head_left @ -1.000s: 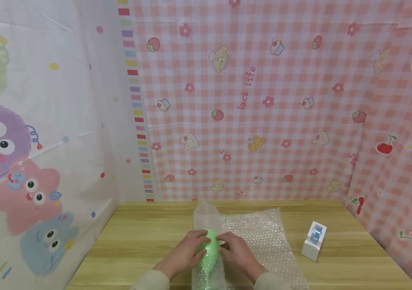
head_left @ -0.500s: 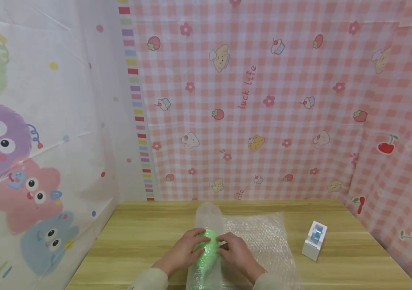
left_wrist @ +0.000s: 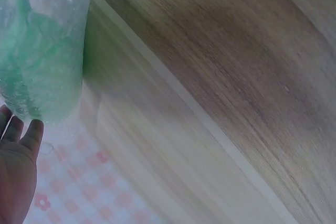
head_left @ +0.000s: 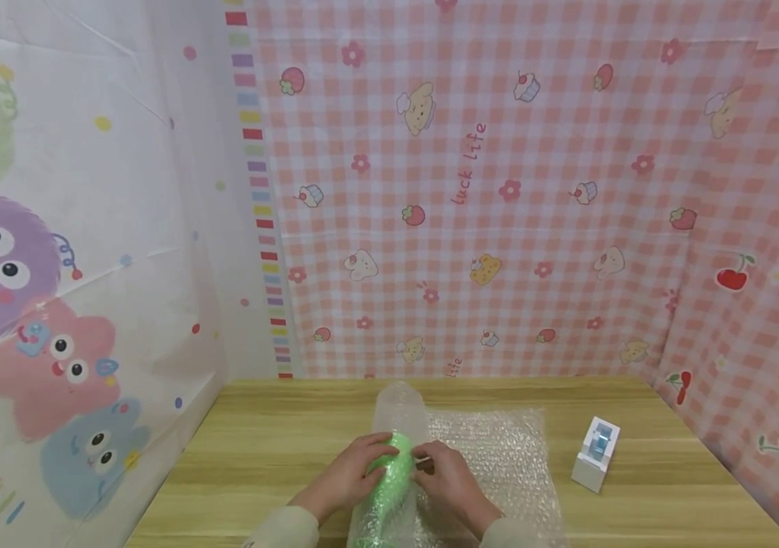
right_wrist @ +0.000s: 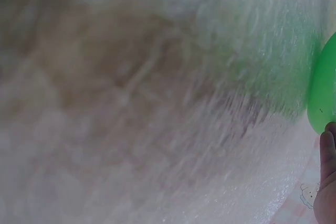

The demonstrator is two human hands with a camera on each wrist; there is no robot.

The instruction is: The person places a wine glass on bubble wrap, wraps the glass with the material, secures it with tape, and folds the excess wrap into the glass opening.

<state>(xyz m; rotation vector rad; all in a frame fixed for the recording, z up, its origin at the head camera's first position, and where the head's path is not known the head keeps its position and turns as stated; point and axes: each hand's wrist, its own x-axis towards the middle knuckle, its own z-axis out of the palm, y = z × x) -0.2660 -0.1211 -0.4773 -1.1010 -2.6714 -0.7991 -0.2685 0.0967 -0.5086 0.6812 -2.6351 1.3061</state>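
Note:
A bright green object (head_left: pixel 394 476) with a rounded end and a narrow neck lies in clear bubble wrap (head_left: pixel 492 464); its exact kind is unclear. The wrap's folded part covers it, and a flat sheet spreads to the right. My left hand (head_left: pixel 344 476) curves over the green object from the left, holding it through the wrap. From the right, my right hand (head_left: pixel 451 476) has bent fingers and thumb at the wrap's fold beside the green object. In the right wrist view, fingertips of the right hand (right_wrist: pixel 326 182) meet the bare green end (right_wrist: pixel 324 98).
A white tape dispenser (head_left: pixel 596 454) with a bluish roll stands on the wooden table (head_left: pixel 252 457) to the right. Patterned cloth (head_left: pixel 485 228) hangs behind the table and along both sides.
The bubble wrap has turned slightly: its far end shifts right and its near end left. Both hands stay at the green object with little movement.

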